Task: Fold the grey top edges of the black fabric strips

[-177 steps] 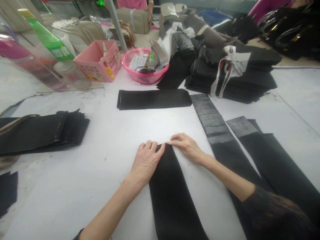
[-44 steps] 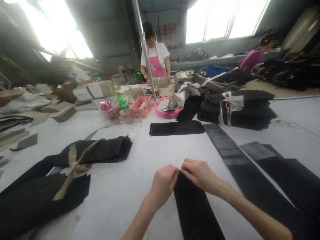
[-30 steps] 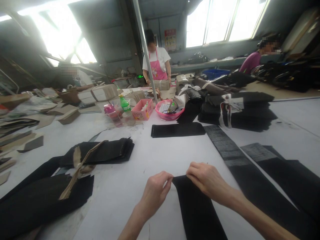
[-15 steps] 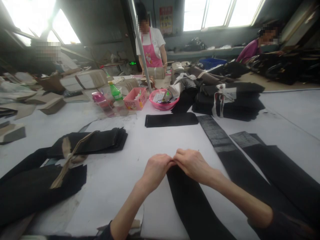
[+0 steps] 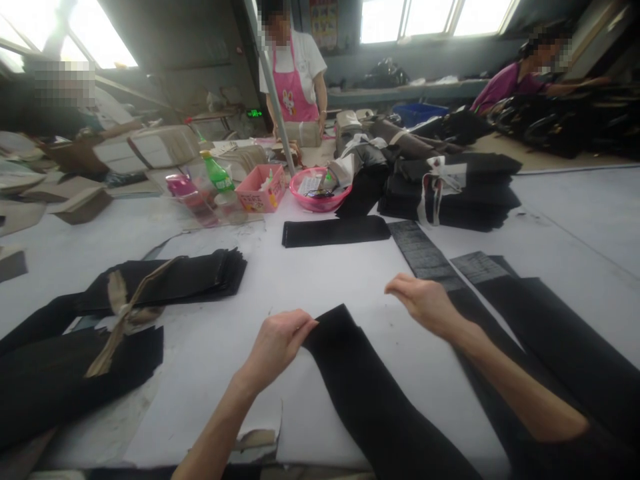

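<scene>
A long black fabric strip (image 5: 370, 373) runs from the table's near edge up toward the middle. My left hand (image 5: 277, 340) pinches its far left corner between thumb and fingers, lifting that end slightly. Apart from the strip, to its right, my right hand (image 5: 425, 303) hovers with thumb and fingertips pressed together; whether anything small is between them I cannot make out. Beneath my right forearm lies another black strip (image 5: 453, 303) with a greyish far end. More black strips (image 5: 530, 313) lie farther right, and a flat black stack (image 5: 335, 231) lies beyond my hands.
Tied black bundles lie at left (image 5: 200, 283) and far right (image 5: 450, 190). A pink basin (image 5: 320, 200), a pink box (image 5: 263, 190) and a green bottle (image 5: 217, 172) stand by a metal pole (image 5: 277, 93). A person in a pink apron (image 5: 294, 87) stands opposite; others sit left and right.
My hands, together at the strip's far end before, have parted. The right hand let go of the strip and moved right; the left moved left with the corner. The view has shifted slightly.
</scene>
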A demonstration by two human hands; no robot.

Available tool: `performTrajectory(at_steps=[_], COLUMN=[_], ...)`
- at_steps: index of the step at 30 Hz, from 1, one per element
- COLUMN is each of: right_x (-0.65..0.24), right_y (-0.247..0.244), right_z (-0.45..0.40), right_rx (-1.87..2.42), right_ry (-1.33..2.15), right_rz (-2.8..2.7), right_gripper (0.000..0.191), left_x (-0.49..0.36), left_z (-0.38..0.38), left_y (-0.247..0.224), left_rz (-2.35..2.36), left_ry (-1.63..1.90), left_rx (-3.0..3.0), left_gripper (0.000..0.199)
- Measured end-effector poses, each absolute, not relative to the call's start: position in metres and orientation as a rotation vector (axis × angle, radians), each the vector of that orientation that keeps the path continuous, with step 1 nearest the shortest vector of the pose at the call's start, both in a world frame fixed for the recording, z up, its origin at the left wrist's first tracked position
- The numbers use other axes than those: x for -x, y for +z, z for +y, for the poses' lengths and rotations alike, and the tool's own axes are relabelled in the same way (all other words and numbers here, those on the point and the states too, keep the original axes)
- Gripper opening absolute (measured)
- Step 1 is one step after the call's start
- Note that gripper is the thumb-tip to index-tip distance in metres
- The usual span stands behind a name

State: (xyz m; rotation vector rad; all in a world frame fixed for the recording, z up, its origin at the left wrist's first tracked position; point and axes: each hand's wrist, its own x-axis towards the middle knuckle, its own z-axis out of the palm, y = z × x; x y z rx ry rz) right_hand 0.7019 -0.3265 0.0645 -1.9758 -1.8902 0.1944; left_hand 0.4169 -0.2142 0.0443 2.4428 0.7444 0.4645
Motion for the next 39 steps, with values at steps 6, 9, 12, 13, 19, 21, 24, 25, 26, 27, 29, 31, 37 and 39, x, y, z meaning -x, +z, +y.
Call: performTrajectory(at_steps=[6,9,12,13,19,21,24,25,26,27,29,31,37,39], right_x=[-0.693,-0.658,-0.638,-0.635,-0.636,-0.639,-0.65,-0.657,-0.664,-0.67,-0.678,-0.678,-0.661,-0.659], right_y=[0.06,0.059,0.059,0.059,0.062,0.062,0.064,0.065,0.066,0.067,0.067,0.064,0.052,0.052], right_z=[-0.32,-0.306,-0.296,-0.295,-0.3,-0.304,-0.308,-0.309,-0.31,-0.311,-0.31,-0.307,-0.295,-0.295], right_rx=[1.678,1.532,1.501,1.512,1.562,1.552,1.531,1.544,1.567,1.597,1.635,1.629,1.573,1.569], right_ry=[0.626,0.756,0.797,0.791,0.743,0.791,0.872,0.86,0.832,0.796,0.758,0.808,0.948,0.956], right_rz=[-1.591,-1.558,-1.58,-1.582,-1.509,-1.461,-1.406,-1.359,-1.305,-1.253,-1.206,-1.237,-1.262,-1.307], right_gripper=[0.019,0.022,0.015,0.015,0.017,0.017,0.019,0.02,0.022,0.023,0.026,0.027,0.023,0.023], left_x=[-0.414,-0.424,-0.426,-0.425,-0.414,-0.409,-0.392,-0.384,-0.375,-0.365,-0.352,-0.35,-0.397,-0.413], left_z=[-0.213,-0.219,-0.222,-0.222,-0.22,-0.219,-0.215,-0.212,-0.208,-0.205,-0.197,-0.193,-0.199,-0.203], left_y=[0.038,0.042,0.048,0.049,0.049,0.048,0.042,0.039,0.035,0.032,0.026,0.023,0.038,0.043], left_rz=[0.794,0.78,0.775,0.776,0.764,0.749,0.747,0.772,0.817,0.873,0.991,1.047,1.037,0.964], left_ry=[0.467,0.463,0.467,0.471,0.451,0.45,0.426,0.429,0.44,0.456,0.479,0.491,0.8,0.804], left_rx=[-2.303,-2.317,-2.345,-2.346,-2.326,-2.315,-2.307,-2.307,-2.305,-2.297,-2.243,-2.2,-2.224,-2.313], left_gripper=[0.029,0.028,0.027,0.028,0.03,0.029,0.028,0.028,0.028,0.027,0.028,0.025,0.03,0.03])
